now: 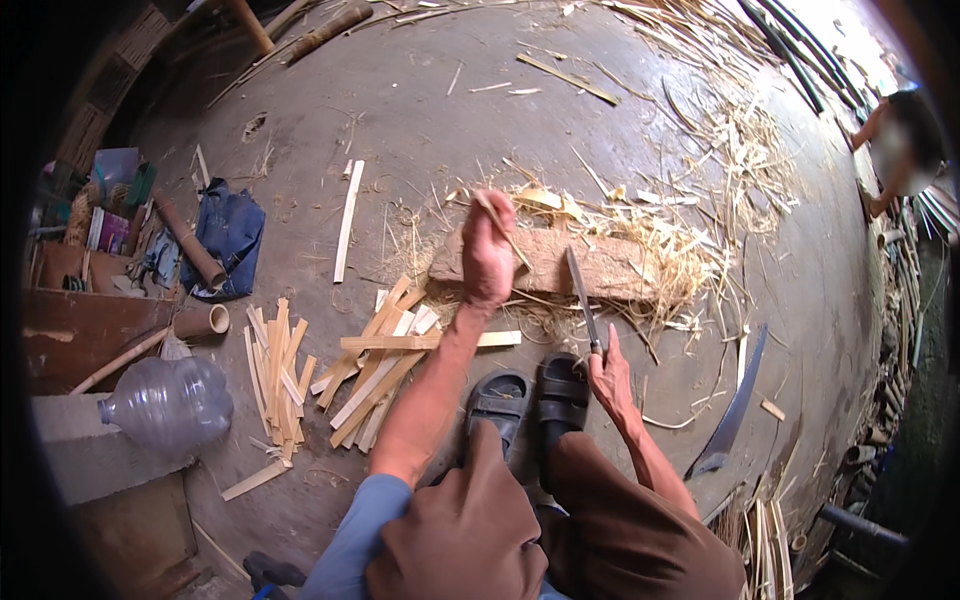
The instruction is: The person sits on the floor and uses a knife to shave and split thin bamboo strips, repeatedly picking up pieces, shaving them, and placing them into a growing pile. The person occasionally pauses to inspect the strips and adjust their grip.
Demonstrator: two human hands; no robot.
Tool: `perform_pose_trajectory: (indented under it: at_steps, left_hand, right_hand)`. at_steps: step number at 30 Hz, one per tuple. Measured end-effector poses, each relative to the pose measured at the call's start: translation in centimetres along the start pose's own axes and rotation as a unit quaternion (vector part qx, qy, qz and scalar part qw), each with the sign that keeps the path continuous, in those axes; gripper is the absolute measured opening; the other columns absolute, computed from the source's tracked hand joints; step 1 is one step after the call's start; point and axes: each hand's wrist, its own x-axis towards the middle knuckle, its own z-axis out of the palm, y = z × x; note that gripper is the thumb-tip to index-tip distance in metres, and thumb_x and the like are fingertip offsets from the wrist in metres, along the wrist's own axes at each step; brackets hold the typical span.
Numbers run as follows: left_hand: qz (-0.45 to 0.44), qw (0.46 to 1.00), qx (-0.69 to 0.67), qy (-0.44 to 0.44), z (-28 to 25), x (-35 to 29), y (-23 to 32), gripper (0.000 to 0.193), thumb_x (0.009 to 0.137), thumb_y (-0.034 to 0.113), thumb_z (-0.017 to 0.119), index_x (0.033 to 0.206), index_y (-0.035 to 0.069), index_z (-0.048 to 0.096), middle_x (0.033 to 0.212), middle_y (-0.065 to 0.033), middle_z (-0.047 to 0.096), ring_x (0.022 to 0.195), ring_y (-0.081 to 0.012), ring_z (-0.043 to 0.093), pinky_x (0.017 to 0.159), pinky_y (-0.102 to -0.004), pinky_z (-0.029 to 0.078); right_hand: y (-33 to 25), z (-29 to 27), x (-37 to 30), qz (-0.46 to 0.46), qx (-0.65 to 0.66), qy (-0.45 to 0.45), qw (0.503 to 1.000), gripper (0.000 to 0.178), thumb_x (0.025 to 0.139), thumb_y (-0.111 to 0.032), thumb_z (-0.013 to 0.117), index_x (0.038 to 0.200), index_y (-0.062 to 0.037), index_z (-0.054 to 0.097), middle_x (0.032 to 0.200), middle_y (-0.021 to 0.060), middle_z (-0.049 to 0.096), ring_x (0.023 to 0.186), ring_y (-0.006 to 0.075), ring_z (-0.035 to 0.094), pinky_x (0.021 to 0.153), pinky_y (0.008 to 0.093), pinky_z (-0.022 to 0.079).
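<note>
My left hand [487,255] is raised at the left part of a rough brown wooden block [560,262], closed around a thin bamboo strip [508,235] that slants down to the right. In my right hand [610,378] is a long narrow knife [581,290], its dark handle in my grip and the blade pointing away toward the block. Pale shavings [690,262] lie heaped along the block's far side and right end. Two piles of split bamboo slats, one nearer [385,375] and one farther left [277,370], rest on the floor beside my left forearm.
A curved saw [735,405] lies right of my sandalled feet [562,385]. At left are a large clear plastic bottle [170,402], blue cloth [228,235] and a bamboo tube [190,243]. Another person [900,145] is at the far right. Long strips [690,40] lie at the back.
</note>
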Motion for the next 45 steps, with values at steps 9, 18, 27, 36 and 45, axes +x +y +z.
perform_pose_trajectory:
  at_steps: [9,18,27,36,45]
  left_hand:
    - [-0.060,0.980,0.029,-0.187,2.5,-3.4,-1.4,0.039,0.105,0.041,0.049,0.086,0.007,0.055,0.082,-0.0011,0.048,0.079,-0.0119,0.040,0.078,-0.0282,0.033]
    - [-0.083,0.968,0.075,-0.224,3.2,-4.8,-1.8,0.040,0.103,0.041,0.054,0.082,0.006,0.054,0.080,0.0018,0.049,0.077,-0.0089,0.043,0.072,-0.0258,0.036]
    - [-0.094,0.966,0.079,-0.228,3.4,-5.0,-2.1,0.043,0.102,0.044,0.056,0.085,0.006,0.063,0.080,0.0031,0.056,0.077,-0.0055,0.050,0.070,-0.0237,0.041]
    - [-0.105,0.965,0.087,-0.224,3.3,-5.0,-2.4,0.044,0.101,0.046,0.056,0.085,0.005,0.062,0.079,0.0039,0.055,0.076,-0.0050,0.048,0.068,-0.0234,0.041]
    - [-0.110,0.964,0.080,-0.230,3.4,-5.0,-2.0,0.044,0.100,0.046,0.057,0.087,0.005,0.063,0.082,0.0030,0.058,0.079,-0.0050,0.051,0.070,-0.0233,0.042]
  right_hand:
    - [-18.0,-11.1,0.4,0.031,0.383,-0.074,0.920,0.069,0.097,-0.002,0.049,0.158,-0.0137,0.019,0.090,0.0097,0.062,0.073,0.0183,0.066,0.070,0.0340,0.063]
    - [-21.6,-12.5,-0.2,0.128,0.388,-0.155,0.899,0.049,0.107,-0.041,0.039,0.149,-0.0161,0.034,0.070,-0.0007,0.045,0.052,0.0082,0.044,0.044,0.0237,0.038]
    - [-21.2,-12.2,-0.1,0.100,0.355,-0.184,0.911,0.044,0.108,-0.044,0.035,0.138,-0.0128,0.044,0.070,0.0012,0.044,0.051,0.0095,0.042,0.044,0.0240,0.037]
    - [-21.3,-12.4,-0.1,0.111,0.349,-0.189,0.911,0.044,0.108,-0.043,0.036,0.140,-0.0141,0.042,0.070,0.0007,0.044,0.052,0.0094,0.042,0.045,0.0237,0.037]
    - [-22.1,-12.6,-0.3,0.087,0.317,-0.181,0.927,0.049,0.108,-0.043,0.035,0.147,-0.0127,0.039,0.066,-0.0008,0.044,0.051,0.0080,0.044,0.045,0.0236,0.038]
